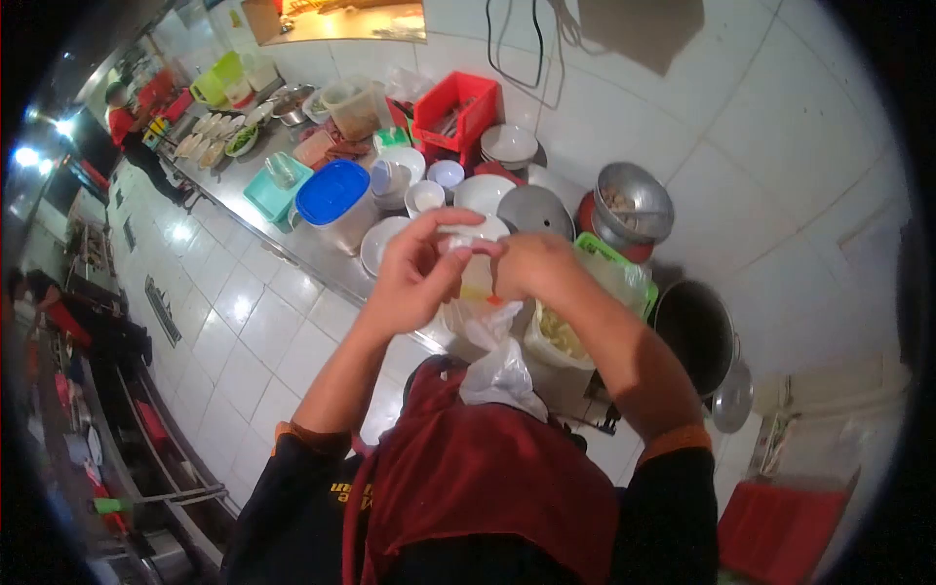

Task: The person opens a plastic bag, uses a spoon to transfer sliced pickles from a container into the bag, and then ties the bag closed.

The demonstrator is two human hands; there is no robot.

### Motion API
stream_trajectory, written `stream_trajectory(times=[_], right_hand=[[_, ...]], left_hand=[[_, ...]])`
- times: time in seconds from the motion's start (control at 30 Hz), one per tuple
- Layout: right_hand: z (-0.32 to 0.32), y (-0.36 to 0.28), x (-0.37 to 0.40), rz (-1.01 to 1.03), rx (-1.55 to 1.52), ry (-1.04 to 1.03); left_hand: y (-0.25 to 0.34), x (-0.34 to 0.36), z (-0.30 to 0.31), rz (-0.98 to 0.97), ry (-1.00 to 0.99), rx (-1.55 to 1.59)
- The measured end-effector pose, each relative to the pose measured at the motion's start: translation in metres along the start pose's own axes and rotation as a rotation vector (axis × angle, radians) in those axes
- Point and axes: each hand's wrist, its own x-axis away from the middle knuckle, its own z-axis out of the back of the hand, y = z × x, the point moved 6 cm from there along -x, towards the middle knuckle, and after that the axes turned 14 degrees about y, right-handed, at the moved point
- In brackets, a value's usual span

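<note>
Both hands are raised close together over the front edge of the metal counter. My left hand (417,273) is closed, thumb and fingers pinching the gathered top of a clear plastic bag (476,285). Against the same bag top, my right hand (531,261) is closed with its fingers curled down. Yellowish contents and a small orange-red bit show through the bag below the fingers. Nearer to me lies a crumpled clear plastic bag (503,374). A white tub of pale cut pieces (558,339) stands just below my right forearm.
A blue-lidded container (333,192), white bowls (425,198), a red bin (456,112) and a grey round lid (534,210) crowd the counter. At right are a metal bowl (634,200) and a large dark pot (694,331). A person (136,136) stands far left.
</note>
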Motion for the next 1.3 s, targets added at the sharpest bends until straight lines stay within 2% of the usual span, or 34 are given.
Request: stream_trajectory(times=[0.23, 0.43, 0.53, 0.6, 0.8, 0.93, 1.0, 1.1, 1.23, 1.3], right_hand=[[0.016, 0.005, 0.004, -0.082, -0.027, -0.084], [0.032, -0.004, 0.02, 0.032, -0.154, 0.086], [0.021, -0.005, 0.032, 0.022, -0.006, 0.009], [0.016, -0.006, 0.039, 0.037, -0.045, 0.176], [0.006, -0.002, 0.061, 0.016, 0.023, 0.277], [0.003, 0.019, 0.075, -0.004, 0.034, 0.245], [-0.015, 0.019, 0.074, 0.101, 0.015, 0.346], [-0.02, 0.025, 0.08, 0.073, 0.02, 0.454], [-0.021, 0.03, 0.088, 0.087, 0.045, 0.422], [0.001, 0.047, 0.105, 0.01, -0.17, 0.614]], left_hand=[[0.008, -0.004, -0.007, -0.034, -0.059, 0.068], [0.01, -0.005, -0.007, -0.069, -0.05, -0.024], [0.002, -0.004, 0.0, -0.046, -0.02, -0.021], [-0.007, -0.003, 0.003, -0.035, -0.004, 0.002], [-0.028, 0.002, 0.001, 0.036, 0.023, -0.017], [-0.048, 0.007, -0.003, 0.096, 0.017, -0.004], [-0.051, 0.007, -0.01, 0.061, -0.019, -0.058], [-0.054, 0.002, -0.007, 0.066, -0.001, -0.024], [-0.061, 0.004, -0.012, 0.15, -0.039, -0.044], [-0.07, 0.009, -0.012, 0.189, -0.061, -0.069]])
